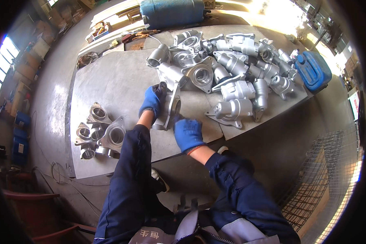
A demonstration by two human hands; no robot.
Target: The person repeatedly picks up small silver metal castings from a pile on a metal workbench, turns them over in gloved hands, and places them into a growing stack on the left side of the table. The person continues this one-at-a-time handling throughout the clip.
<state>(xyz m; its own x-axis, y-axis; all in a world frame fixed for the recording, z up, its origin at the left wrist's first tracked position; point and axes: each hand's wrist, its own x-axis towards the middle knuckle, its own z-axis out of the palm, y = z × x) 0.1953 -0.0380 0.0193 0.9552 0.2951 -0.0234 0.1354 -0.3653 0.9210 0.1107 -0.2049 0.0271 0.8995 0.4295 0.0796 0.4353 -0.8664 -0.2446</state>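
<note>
A grey metal surface [110, 77] spreads ahead; the silver flanged casting [166, 115], between both hands near the front edge, probably needs steadying from one side while the other works its bore; the left grip [153, 99] pinches its left side; the right grip [189, 132] nears the bore, its blurred fingers hiding whether they close; beyond lie piled castings [232, 64]; leftward, a smaller cluster [96, 132].

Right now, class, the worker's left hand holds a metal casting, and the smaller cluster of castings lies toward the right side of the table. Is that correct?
Not quite: the head view shows the smaller cluster of castings toward the left side of the table. The left hand does hold a metal casting.
</note>
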